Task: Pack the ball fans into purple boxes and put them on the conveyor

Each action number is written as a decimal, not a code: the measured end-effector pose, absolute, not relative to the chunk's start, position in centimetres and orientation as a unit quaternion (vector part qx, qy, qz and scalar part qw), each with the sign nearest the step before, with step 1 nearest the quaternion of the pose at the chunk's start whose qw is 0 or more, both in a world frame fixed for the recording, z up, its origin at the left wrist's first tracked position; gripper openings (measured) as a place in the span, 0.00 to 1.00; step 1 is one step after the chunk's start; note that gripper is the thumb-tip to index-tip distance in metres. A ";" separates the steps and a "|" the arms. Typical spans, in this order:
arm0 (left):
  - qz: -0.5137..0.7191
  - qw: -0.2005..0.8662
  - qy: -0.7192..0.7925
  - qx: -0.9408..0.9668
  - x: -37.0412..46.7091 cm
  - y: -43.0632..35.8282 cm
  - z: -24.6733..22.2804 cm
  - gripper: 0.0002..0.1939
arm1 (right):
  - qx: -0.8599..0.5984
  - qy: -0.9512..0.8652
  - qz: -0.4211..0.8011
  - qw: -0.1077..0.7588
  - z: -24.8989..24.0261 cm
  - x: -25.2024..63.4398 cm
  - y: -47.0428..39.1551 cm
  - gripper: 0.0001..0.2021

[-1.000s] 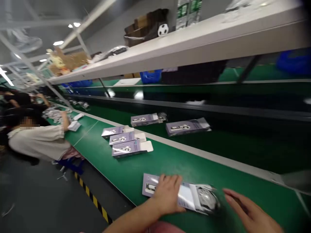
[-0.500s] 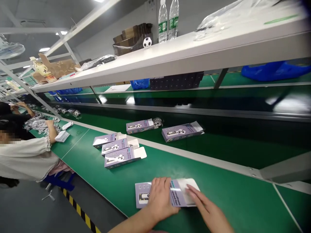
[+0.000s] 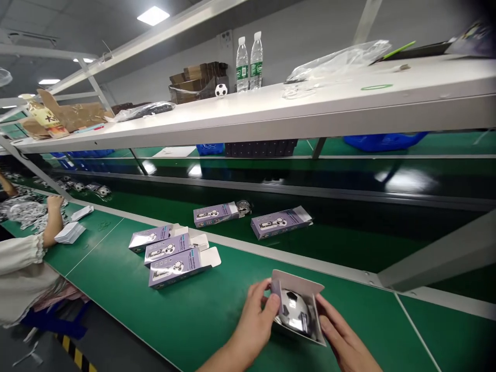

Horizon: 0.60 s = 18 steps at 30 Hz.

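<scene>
Box w/ ball-shaped item inside, end flap not yet shut.

Left hand (image 3: 253,323) & right hand (image 3: 343,338) each have their grip clamped on the purple box (image 3: 296,310), held tilted just above the green table (image 3: 217,305), near its front edge. Open end faces the camera; flap stands up, shiny ball-shaped item (image 3: 294,311) sits inside. So item looks loaded; closing the flap seems left. Three open boxes (image 3: 172,253) lie further left, two more on the belt (image 3: 329,243) behind.

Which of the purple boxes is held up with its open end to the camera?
The box between the left hand and right hand; a wrapped ball shows inside. The other boxes lie flat on the belt.
</scene>
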<state>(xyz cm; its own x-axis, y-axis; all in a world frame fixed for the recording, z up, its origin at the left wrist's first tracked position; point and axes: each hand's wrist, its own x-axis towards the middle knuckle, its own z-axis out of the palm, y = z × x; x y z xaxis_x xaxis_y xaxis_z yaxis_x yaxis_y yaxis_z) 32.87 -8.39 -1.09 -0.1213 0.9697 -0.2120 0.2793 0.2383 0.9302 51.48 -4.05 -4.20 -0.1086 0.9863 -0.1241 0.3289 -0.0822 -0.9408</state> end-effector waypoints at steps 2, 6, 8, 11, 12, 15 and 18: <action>0.369 0.465 0.622 0.511 32.8 -7.9 -0.7 0.26 | -0.579 -0.577 0.458 0.349 -3.5 51.3 -4.3 0.26; 0.356 0.430 0.607 0.565 33.7 -7.6 0.1 0.30 | -0.588 -0.574 0.444 0.358 -1.8 50.4 -4.3 0.31; 0.378 0.360 0.590 0.616 33.9 -7.6 0.2 0.29 | -0.558 -0.625 0.392 0.381 -1.5 50.6 -4.2 0.28; 0.439 0.222 0.489 0.720 33.2 -7.8 0.0 0.21 | -0.432 -0.753 0.269 0.418 -1.5 52.2 -3.9 0.15; 0.440 0.186 0.452 0.753 32.8 -7.9 0.0 0.18 | -0.383 -0.790 0.237 0.415 -1.4 52.9 -3.8 0.13; 0.382 0.144 0.398 0.822 31.6 -8.2 0.0 0.25 | -0.306 -0.871 0.167 0.346 -1.0 54.5 -3.7 0.20; 0.346 0.138 0.401 0.837 31.0 -8.5 0.2 0.28 | -0.286 -0.907 0.108 0.290 -0.7 54.8 -3.8 0.25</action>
